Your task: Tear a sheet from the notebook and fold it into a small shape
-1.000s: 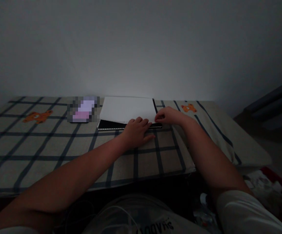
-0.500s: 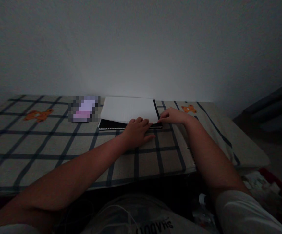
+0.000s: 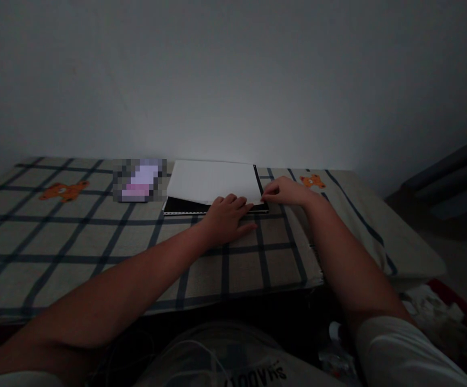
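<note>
Although the white sheet lies much as it did a second ago, atop a black-bordered board with a dotted near edge, the fingertips at its near right corner have slipped slightly outward. That suggests the handling is still centred on this corner, the sheet itself barely moving. The right hand has thumb and fingers drawn together there; whether paper is caught between them, I cannot tell. The left hand stays flat across the sheet's near edge, thumb spread away. Farther out, a pixelated, phone-like object rests to the left on the checked cloth, between the board and an orange bear motif; behind stands a pale wall.
</note>
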Demonstrator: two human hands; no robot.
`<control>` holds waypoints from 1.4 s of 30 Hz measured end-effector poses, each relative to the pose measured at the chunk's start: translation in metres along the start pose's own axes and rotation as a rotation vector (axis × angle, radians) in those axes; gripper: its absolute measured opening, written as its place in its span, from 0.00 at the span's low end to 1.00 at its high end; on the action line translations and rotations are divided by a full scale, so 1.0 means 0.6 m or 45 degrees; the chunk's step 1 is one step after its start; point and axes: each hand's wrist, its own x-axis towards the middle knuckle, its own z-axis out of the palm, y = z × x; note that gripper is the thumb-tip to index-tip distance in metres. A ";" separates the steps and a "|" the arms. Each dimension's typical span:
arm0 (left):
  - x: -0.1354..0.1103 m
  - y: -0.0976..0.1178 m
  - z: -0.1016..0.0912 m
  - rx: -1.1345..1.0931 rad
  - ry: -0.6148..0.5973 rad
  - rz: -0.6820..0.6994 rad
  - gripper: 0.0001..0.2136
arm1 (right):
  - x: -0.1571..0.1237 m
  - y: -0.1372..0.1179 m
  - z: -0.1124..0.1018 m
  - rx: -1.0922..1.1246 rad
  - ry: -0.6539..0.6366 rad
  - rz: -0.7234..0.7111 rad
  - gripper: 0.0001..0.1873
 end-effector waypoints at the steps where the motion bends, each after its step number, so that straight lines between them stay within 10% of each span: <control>1: 0.000 0.000 0.000 -0.001 0.001 0.000 0.31 | 0.001 -0.004 0.002 -0.009 0.011 -0.022 0.15; 42: 0.000 0.001 -0.004 -0.006 -0.020 -0.006 0.32 | 0.019 -0.025 0.016 0.038 -0.111 0.385 0.06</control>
